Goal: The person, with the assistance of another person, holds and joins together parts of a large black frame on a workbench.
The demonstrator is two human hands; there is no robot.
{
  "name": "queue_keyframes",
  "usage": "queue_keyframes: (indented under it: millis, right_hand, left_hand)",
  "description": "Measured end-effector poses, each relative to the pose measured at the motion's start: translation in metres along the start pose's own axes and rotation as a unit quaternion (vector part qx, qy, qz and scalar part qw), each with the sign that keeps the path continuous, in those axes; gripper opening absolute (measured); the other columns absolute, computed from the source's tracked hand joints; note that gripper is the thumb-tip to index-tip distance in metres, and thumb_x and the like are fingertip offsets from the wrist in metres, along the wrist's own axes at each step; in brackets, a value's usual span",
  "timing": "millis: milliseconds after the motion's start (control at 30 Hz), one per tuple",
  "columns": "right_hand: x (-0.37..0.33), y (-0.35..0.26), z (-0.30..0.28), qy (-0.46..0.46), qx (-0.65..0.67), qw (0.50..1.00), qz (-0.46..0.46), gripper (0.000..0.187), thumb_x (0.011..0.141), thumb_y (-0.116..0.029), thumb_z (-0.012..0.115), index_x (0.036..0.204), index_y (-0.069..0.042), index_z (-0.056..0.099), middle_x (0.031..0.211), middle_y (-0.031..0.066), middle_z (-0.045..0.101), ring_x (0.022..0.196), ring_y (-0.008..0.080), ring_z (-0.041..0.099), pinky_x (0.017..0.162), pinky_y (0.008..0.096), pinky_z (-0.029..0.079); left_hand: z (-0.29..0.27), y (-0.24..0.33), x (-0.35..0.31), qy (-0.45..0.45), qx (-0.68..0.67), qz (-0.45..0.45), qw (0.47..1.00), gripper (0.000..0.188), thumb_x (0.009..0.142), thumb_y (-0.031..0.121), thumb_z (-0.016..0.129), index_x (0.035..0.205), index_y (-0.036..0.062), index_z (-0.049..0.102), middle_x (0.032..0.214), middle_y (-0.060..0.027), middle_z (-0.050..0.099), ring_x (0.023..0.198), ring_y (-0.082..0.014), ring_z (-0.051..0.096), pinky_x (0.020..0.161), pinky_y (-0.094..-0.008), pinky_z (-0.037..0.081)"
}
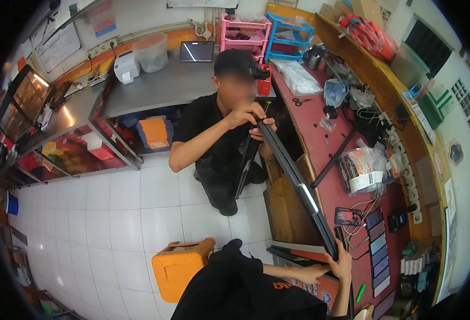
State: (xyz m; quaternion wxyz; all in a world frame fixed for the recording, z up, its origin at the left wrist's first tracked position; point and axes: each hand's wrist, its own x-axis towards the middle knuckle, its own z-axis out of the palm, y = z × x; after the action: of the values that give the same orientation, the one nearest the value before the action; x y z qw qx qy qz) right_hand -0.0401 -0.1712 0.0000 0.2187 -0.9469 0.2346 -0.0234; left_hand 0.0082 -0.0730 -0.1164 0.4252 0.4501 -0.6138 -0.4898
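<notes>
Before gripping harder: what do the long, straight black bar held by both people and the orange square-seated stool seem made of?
Long, straight black bar: painted metal or hard plastic, satin; its soft sheen leaves both open.
Orange square-seated stool: probably moulded plastic, matt and textured; its even colour runs over seat and frame.

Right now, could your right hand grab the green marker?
Probably yes: the green marker lies uncovered on the red table, close by the right hand, but that hand holds a long black bar and would likely need to let go first.
</notes>
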Motion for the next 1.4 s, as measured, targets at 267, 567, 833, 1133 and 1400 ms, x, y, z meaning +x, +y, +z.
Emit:
queue_keyframes:
  millis: [267, 567, 833, 1133, 1400]
  right_hand:
    - [0.0, 0.004, -0.001, 0.004, 0.055, 0.998, 0.021, 0.052, 0.068, -0.024, 0.075, 0.112, -0.004, 0.055, 0.075, 0.019, 0.061, 0.07, 0.0357, 0.063, 0.061, 0.0386, 0.046]
    - [-0.001, 0.004, 0.002, 0.028, 0.083, 0.996, 0.009, 0.054, 0.063, -0.018, 0.076, 0.111, -0.001, 0.058, 0.081, 0.0182, 0.062, 0.076, 0.033, 0.065, 0.068, 0.0346, 0.048]
    - [-0.003, 0.01, 0.0, 0.023, 0.078, 0.997, 0.015, 0.055, 0.063, -0.019, 0.077, 0.112, -0.001, 0.059, 0.088, 0.0202, 0.065, 0.082, 0.0344, 0.066, 0.071, 0.0358, 0.05]
    - [0.004, 0.014, -0.001, 0.017, 0.071, 0.997, 0.033, 0.057, 0.062, -0.02, 0.077, 0.112, -0.001, 0.059, 0.089, 0.0217, 0.065, 0.084, 0.0347, 0.066, 0.072, 0.0365, 0.05]
    - [0.002, 0.016, 0.007, 0.028, 0.11, 0.994, -0.008, 0.06, 0.064, -0.02, 0.074, 0.116, 0.004, 0.057, 0.091, 0.0248, 0.064, 0.083, 0.0358, 0.065, 0.075, 0.0367, 0.05]
  left_hand:
    - [-0.01, -0.005, -0.01, -0.044, -0.042, 0.027, 0.998, 0.079, 0.077, 0.002, 0.057, 0.146, 0.004, 0.017, 0.146, -0.0207, 0.026, 0.137, -0.0336, 0.024, 0.113, -0.0438, 0.02]
    - [-0.018, 0.004, -0.008, -0.032, -0.021, -0.003, 0.999, 0.079, 0.072, -0.004, 0.059, 0.143, 0.0014, 0.023, 0.14, -0.0244, 0.037, 0.127, -0.0384, 0.04, 0.104, -0.0441, 0.036]
    - [-0.017, -0.003, -0.011, 0.003, -0.003, 0.022, 1.0, 0.073, 0.077, 0.003, 0.058, 0.142, 0.0018, 0.025, 0.138, -0.0241, 0.037, 0.129, -0.0376, 0.035, 0.107, -0.0464, 0.03]
    - [-0.053, 0.031, -0.011, 0.035, -0.031, -0.032, 0.998, 0.035, 0.077, 0.003, 0.057, 0.111, -0.0021, 0.056, 0.11, -0.0153, 0.061, 0.11, -0.0329, 0.054, 0.096, -0.0429, 0.039]
    - [-0.112, 0.062, -0.022, 0.397, 0.361, 0.208, 0.818, 0.023, 0.077, 0.017, 0.058, 0.095, 0.0029, 0.059, 0.105, -0.0142, 0.057, 0.108, -0.0298, 0.051, 0.098, -0.0445, 0.033]
